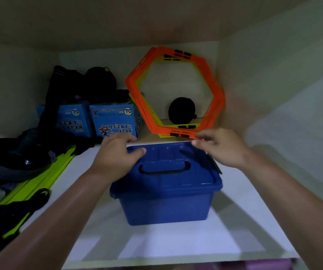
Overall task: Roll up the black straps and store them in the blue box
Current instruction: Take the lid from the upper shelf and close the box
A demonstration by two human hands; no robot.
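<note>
A blue plastic box (166, 203) with its lid on and a handle on top stands on a white shelf (176, 248), in the middle of the view. My left hand (115, 152) rests on the lid's far left corner, thumb on top and fingers curled over the edge. At the lid's far right corner is my right hand (221, 147), blurred, fingertips at the edge. Black straps (10, 209) lie tangled with yellow-green bands at the shelf's front left. No strap is in either hand.
Orange and yellow hexagon rings (213, 75) lean against the back wall, a black ball (182, 111) behind them. Two blue Lucky Star cartons (115, 119) and dark bags stand at the back left. A black wheel-like object (10, 154) lies at the left.
</note>
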